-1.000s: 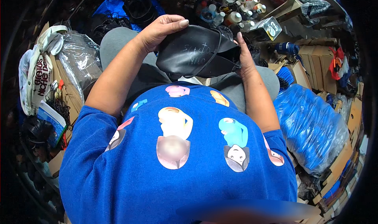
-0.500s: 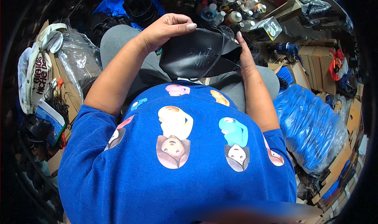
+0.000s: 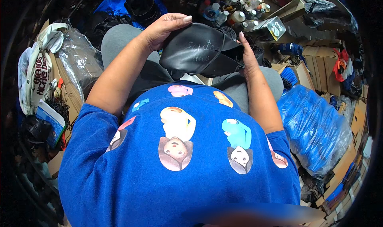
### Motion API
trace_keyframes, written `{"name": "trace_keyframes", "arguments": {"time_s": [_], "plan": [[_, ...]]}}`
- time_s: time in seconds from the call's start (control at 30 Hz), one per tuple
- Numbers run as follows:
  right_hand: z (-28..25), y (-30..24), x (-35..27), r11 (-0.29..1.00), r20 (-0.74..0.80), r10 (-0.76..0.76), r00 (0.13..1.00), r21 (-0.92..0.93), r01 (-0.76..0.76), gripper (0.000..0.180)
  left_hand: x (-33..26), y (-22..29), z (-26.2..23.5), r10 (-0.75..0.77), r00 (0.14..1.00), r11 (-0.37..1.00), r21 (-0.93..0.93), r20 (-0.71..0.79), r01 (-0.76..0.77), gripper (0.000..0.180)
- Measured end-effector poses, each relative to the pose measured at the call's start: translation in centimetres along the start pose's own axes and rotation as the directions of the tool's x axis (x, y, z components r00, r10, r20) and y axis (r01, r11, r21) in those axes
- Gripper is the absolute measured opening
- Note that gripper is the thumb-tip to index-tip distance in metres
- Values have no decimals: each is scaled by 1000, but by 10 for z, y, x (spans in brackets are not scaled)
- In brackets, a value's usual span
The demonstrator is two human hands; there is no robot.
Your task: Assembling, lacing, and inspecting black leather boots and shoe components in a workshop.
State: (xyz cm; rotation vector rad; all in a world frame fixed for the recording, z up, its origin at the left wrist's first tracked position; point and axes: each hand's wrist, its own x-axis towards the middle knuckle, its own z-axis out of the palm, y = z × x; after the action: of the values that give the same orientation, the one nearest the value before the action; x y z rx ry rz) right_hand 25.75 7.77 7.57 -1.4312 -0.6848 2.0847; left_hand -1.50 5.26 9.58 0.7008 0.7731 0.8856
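Observation:
A black, shiny, leather-like piece [image 3: 190,53] with a curved seam and pale handwriting is held up over my lap; its exact kind I cannot make out. My left hand [image 3: 165,29] grips its upper left edge, the thumb stretched along the top and the fingers curled behind. On the other side my right hand [image 3: 249,57] holds the folded right end, thumb pointing up, with most fingers hidden behind the material. Below the piece lie my legs in grey trousers [image 3: 119,43].
Several capped bottles [image 3: 239,16] crowd together at the far side beside a box [image 3: 272,29]. Plastic-wrapped blue goods [image 3: 315,127] lie at my right near cardboard boxes [image 3: 321,63]. A plastic-covered package [image 3: 77,53] and a white cloth bag [image 3: 36,75] are at my left.
The black piece has tilted, its left part shifting slightly up and left so the handwriting shows more fully. My left hand has moved slightly left with it; the right hand stays about the same.

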Motion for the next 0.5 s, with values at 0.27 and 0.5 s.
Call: {"name": "trace_keyframes", "arguments": {"time_s": [0.27,0.5], "plan": [[-1,5,4,999,3,53,999,11,-53,71,5,-8,-10,-18,1000,999,-43,-7,17,27],[-7,8,12,999,7,48,999,4,-48,76,5,-7,-11,-60,997,997,-41,-46,58,27]]}}
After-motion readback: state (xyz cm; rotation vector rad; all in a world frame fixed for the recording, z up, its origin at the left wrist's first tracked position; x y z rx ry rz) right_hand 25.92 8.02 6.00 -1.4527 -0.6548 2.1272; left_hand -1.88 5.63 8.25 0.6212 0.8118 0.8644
